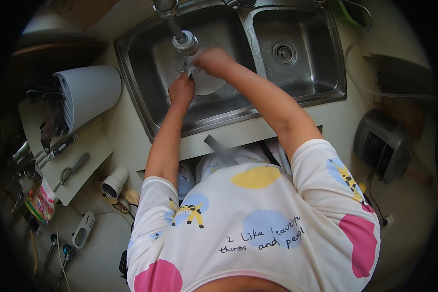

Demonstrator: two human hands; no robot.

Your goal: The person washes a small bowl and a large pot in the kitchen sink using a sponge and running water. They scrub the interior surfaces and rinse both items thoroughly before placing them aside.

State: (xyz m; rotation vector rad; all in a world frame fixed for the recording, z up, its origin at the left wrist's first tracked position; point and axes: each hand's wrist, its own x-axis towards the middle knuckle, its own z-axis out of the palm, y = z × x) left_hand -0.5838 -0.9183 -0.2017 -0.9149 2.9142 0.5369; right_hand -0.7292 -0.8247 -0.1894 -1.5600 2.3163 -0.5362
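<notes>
Both my hands are over the larger basin of a stainless steel double sink (pixel 157 126), under the tap spout (pixel 185 42). My right hand (pixel 216 62) is motion-blurred and closed on a small wet whitish item (pixel 192 68), perhaps a cloth. My left hand (pixel 181 89) makes a fist just below, gripping the lower end of what is between the hands. A thin dark edge shows there, too small to name. Water splashes around the item and hides its shape. Beneath my right wrist, a pale round plate-like thing (pixel 210 85) lies on the basin floor.
The smaller basin has a drain strainer (pixel 284 53). On the left stand a light grey knife block (pixel 89 96), a peeler-like tool (pixel 73 168), a white cup-like container (pixel 115 182) and a colourful packet (pixel 42 204). A dark appliance (pixel 381 144) and a clear hose (pixel 398 95) are at right.
</notes>
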